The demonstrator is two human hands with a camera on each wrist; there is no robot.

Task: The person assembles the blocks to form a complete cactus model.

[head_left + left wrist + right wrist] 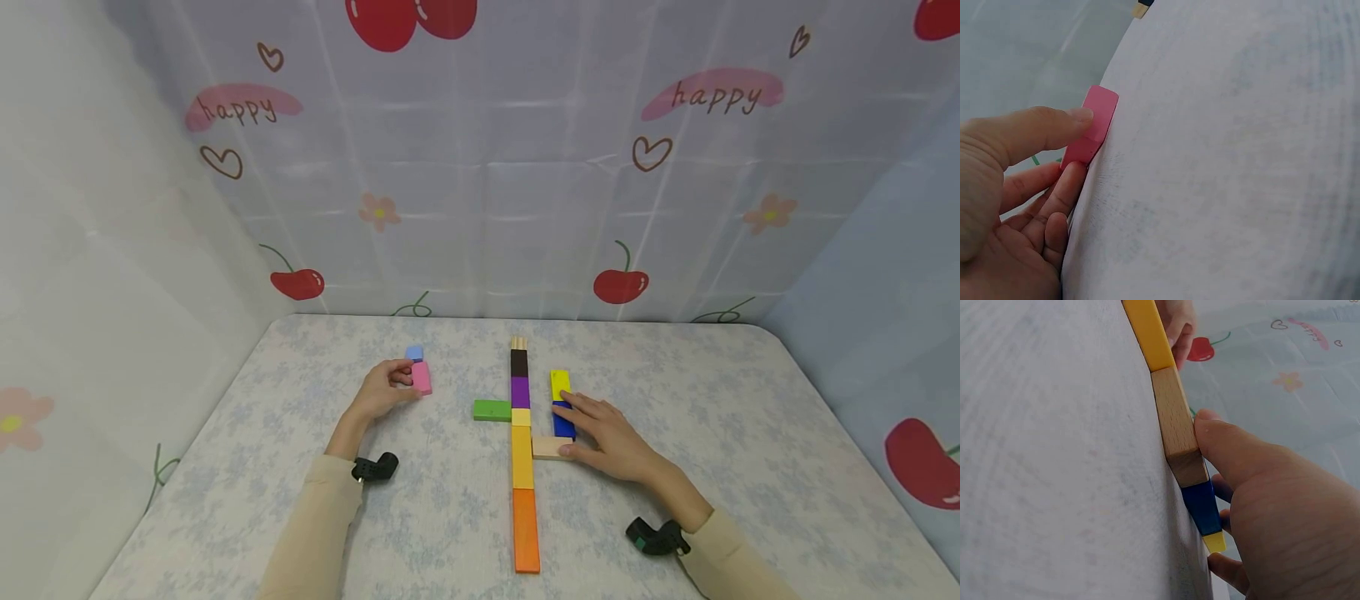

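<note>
My left hand (382,390) pinches a pink block (422,378) between thumb and fingers at the table's left. The thumb lies on the face of the pink block (1099,119) in the left wrist view. A small light-blue block (414,353) sits just beyond it. My right hand (611,437) rests over a plain wooden block (547,448), a blue block (563,423) and a yellow block (560,384), its fingers extended. Its thumb touches the wooden block (1175,412) in the right wrist view. The yellow and blue blocks run end to end away from the wooden one.
A column of blocks runs down the table's middle: orange (527,533), amber (522,457), pale yellow (521,417), purple (520,392), and black (519,362), with thin sticks (519,342) at the far end. A green block (492,410) extends left from it. A printed curtain (480,167) hangs behind.
</note>
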